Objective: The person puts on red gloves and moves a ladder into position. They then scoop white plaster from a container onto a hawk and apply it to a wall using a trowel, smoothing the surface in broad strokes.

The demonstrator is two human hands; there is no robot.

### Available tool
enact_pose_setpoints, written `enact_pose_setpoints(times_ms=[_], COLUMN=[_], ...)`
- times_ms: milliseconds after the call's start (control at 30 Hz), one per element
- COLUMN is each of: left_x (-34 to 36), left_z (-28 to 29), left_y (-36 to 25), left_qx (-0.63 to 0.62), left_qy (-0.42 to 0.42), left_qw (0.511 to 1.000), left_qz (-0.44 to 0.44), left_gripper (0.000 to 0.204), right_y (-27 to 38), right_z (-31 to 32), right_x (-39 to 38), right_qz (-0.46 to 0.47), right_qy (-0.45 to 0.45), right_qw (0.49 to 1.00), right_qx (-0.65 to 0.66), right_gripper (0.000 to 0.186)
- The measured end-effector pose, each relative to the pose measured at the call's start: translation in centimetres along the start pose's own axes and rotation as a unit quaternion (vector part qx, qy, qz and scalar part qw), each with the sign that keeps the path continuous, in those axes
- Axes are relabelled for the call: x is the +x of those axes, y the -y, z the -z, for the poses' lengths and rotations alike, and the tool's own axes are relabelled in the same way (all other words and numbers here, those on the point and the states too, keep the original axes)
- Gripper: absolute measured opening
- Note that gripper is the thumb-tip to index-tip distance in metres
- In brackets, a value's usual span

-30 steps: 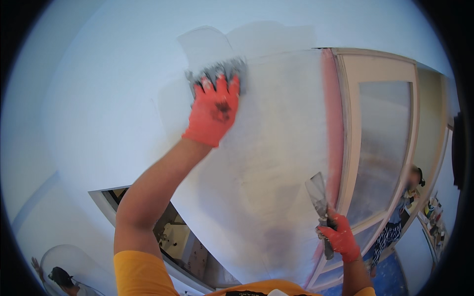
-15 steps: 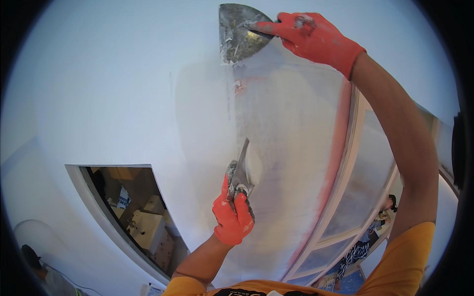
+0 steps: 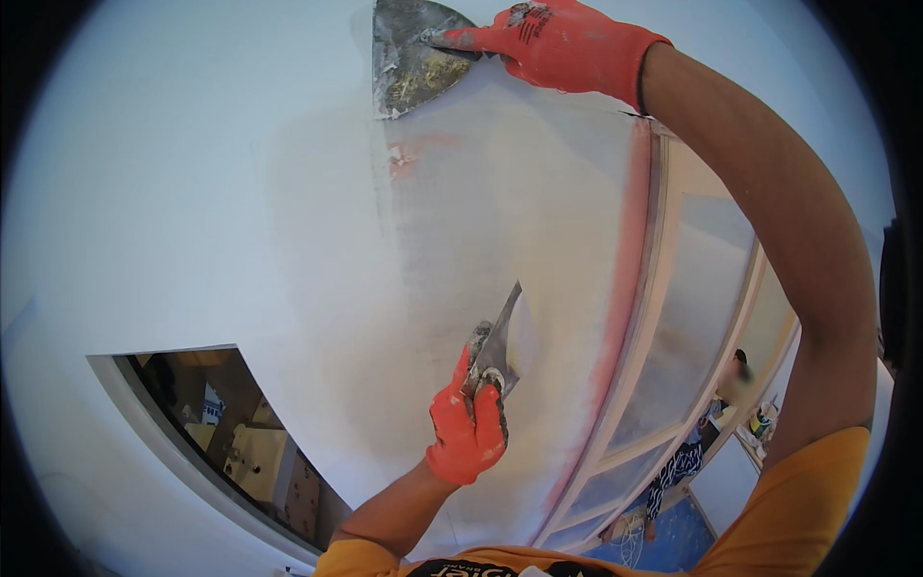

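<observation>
High at twelve o'clock, the right hand (image 3: 567, 43) clamps a wide putty knife (image 3: 409, 58) flat against the wall (image 3: 192, 192) to spread filler, while the left hand (image 3: 466, 428) grasps a smaller knife (image 3: 500, 341) near six, held clear.

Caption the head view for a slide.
Right hand presses a wide putty knife to the white wall; left hand holds a second knife.

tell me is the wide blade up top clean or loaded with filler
Loaded, or at least dirty: the wide blade in the right hand shows grey-yellow crusted filler across its face.
</observation>
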State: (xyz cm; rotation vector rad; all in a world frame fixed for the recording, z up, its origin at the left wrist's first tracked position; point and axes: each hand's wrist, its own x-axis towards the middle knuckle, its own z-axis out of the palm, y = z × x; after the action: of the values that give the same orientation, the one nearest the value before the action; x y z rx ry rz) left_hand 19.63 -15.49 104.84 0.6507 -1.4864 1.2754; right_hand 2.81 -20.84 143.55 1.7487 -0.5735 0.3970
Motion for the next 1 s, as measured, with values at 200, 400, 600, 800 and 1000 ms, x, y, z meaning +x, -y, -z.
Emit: enact_pose_setpoints(times_ms=[200,400,600,800,1000], left_x=[-1.4,-2.5,-2.2,1.3,7.2], left_z=[-1.8,-1.7,-3.4,-3.0,-2.6], left_y=[-0.5,-2.1,-3.0,-2.5,-1.4], left_qx=[0.045,0.092,0.102,-0.292,-0.862], left_qy=[-0.003,0.041,0.010,0.021,-0.071], left_qw=[0.999,0.995,0.994,0.915,0.072], left_qz=[-0.009,-0.019,-0.025,0.279,0.497], left_gripper=[0.026,0.028,0.028,0.034,0.038], right_y=[-1.9,-3.5,-9.3,-7.3,9.5], right_z=[0.0,-1.6,-5.3,-2.6,0.4], right_x=[-5.5,-11.3,-20.5,-25.1,-24.3], right_qz=[0.013,-0.142,-0.156,-0.157,-0.020], right_qy=[0.046,0.074,0.089,-0.030,0.030], right_qw=[0.999,0.963,0.980,0.975,0.860], right_qx=[0.001,0.217,0.091,0.157,0.510], right_gripper=[0.051,0.066,0.069,0.053,0.062])
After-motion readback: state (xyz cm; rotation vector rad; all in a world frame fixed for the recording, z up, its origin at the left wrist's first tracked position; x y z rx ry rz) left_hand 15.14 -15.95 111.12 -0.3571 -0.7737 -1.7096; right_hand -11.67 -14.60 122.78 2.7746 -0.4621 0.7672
